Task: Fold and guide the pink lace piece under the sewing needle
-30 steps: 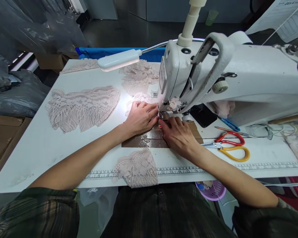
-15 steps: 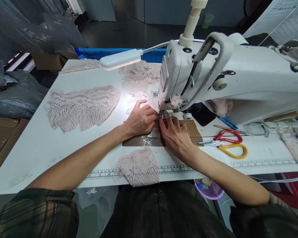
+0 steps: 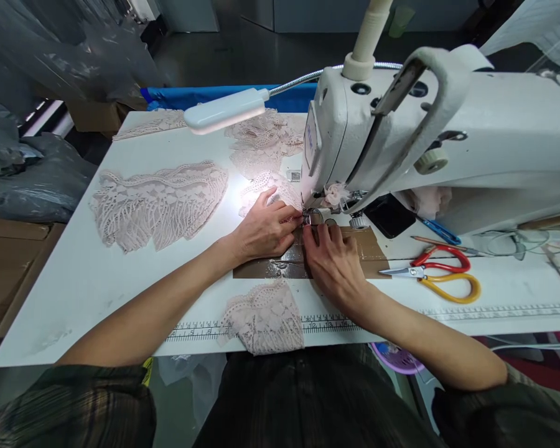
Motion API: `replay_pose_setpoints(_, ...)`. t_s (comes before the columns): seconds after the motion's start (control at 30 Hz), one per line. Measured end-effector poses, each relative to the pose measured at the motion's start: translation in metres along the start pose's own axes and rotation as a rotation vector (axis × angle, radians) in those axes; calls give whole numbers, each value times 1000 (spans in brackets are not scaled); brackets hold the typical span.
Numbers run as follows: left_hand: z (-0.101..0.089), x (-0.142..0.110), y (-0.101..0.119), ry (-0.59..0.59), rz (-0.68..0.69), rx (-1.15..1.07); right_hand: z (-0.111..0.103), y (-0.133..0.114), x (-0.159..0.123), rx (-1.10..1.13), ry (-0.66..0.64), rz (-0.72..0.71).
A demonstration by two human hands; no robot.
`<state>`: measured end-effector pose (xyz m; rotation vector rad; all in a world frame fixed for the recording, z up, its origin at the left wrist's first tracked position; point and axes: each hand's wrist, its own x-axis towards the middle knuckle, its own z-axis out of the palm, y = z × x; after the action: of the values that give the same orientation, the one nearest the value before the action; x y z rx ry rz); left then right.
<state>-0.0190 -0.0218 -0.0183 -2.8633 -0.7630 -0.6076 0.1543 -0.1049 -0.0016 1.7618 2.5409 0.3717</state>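
Observation:
At the presser foot (image 3: 313, 216) of a white sewing machine (image 3: 401, 143), both of my hands work close together. My left hand (image 3: 267, 229) lies at the left of the needle area, fingers curled and pressed together on the edge of a pale pink lace piece (image 3: 261, 184), its thumb raised apart. My right hand (image 3: 333, 258) sits just in front of the foot with bent fingers drawn together; what is under its fingertips is hidden. Beneath both hands is a shiny brown taped patch (image 3: 256, 269) on the white table (image 3: 121, 292).
More lace lies at the left (image 3: 161, 202), at the back (image 3: 266, 140) and by the front edge (image 3: 266, 317). Right of my hand are scissors (image 3: 441, 274) with red and yellow handles and a black phone (image 3: 389, 216). A lamp (image 3: 226, 111) hangs over the table.
The view has shifted slightly, so the machine appears nearer and further right. Both hands keep nearly the same place at the presser foot.

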Motion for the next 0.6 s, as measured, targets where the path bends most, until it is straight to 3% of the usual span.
replay_pose_setpoints(0.2, -4, 1, -5, -110, -56, -1, 2, 6, -3, 49, 19, -21)
replay_pose_setpoints(0.33, -38, 4, 1, -242, -203, -97, 16, 29, -10, 191, 80, -134)
replay_pose_setpoints(0.4, -64, 2, 18, -360, -316, -228, 26, 45, -15, 318, 159, -196)
replay_pose_setpoints(0.5, -92, -8, 59, -704, -383, -436, 40, 63, -19, 476, 276, -229)
replay_pose_setpoints(0.53, -96, -13, 72, -752, -381, -444, 43, 65, -20, 499, 295, -226)
replay_pose_setpoints(0.6, -90, -23, 89, -701, -375, -356, 46, 65, -20, 505, 306, -210)
